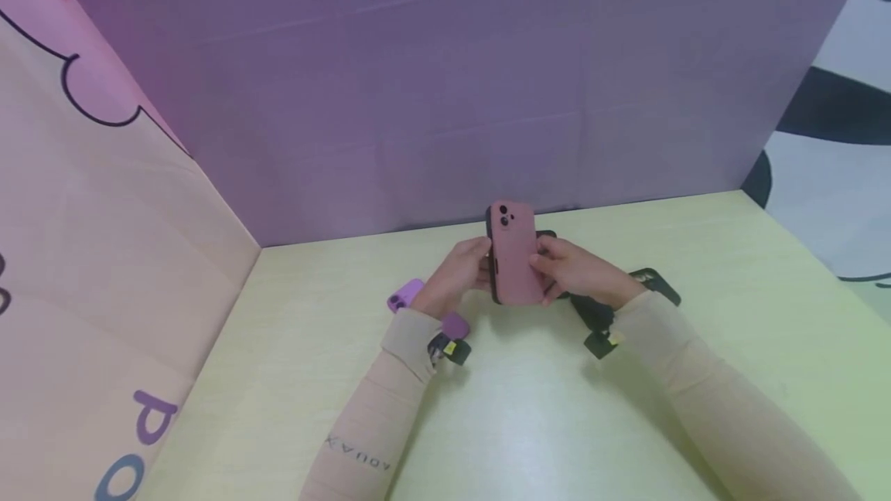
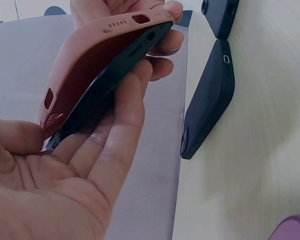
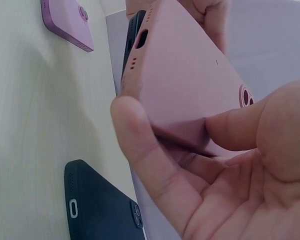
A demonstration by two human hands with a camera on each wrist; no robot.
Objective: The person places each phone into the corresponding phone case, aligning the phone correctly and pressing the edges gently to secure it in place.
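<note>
Hands meet above the pale yellow-green wooden table (image 1: 696, 269); the left hand (image 1: 455, 275) and right hand (image 1: 574, 269) both grasp a dusty-pink matte phone case (image 1: 517, 263), raised near the table's far edge by the purple backdrop (image 1: 445, 83); a dark phone (image 2: 97, 92) sits half inside it, one long side seemingly unseated; twin lens holes show on the back; a lilac phone case (image 3: 67, 22) lies left, dark navy cases (image 2: 210, 100) right; bare tabletop lies nearer the person.
</note>
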